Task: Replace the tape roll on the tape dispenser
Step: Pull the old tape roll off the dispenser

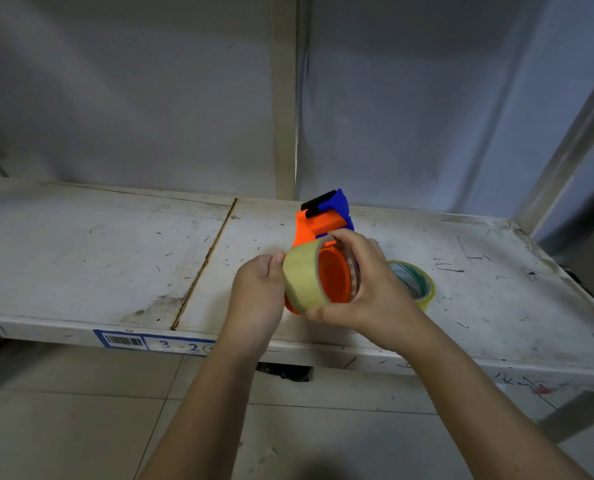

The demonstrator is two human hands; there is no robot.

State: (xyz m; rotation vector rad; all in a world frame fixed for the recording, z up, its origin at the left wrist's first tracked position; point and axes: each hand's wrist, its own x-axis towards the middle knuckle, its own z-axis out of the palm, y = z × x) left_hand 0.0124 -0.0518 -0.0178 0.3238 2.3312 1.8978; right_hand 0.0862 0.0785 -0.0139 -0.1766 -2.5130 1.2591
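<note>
An orange and blue tape dispenser [318, 225] is held above the white shelf [115, 244], its black edge pointing away from me. A yellowish tape roll [302, 277] sits around the dispenser's orange hub [333, 275]. My left hand [257, 289] grips the dispenser and roll from the left side. My right hand [364, 278] wraps over the roll from the right, thumb under it and fingers over the top. A second tape roll [415, 282], thinner and with a green-printed core, lies flat on the shelf just right of my right hand.
The shelf's front edge carries a blue label [157, 341] with a barcode and "3-2". A seam [205, 261] crosses the shelf left of my hands. A vertical post [285, 98] stands behind, another post [572, 140] leans at the right. Tiled floor lies below.
</note>
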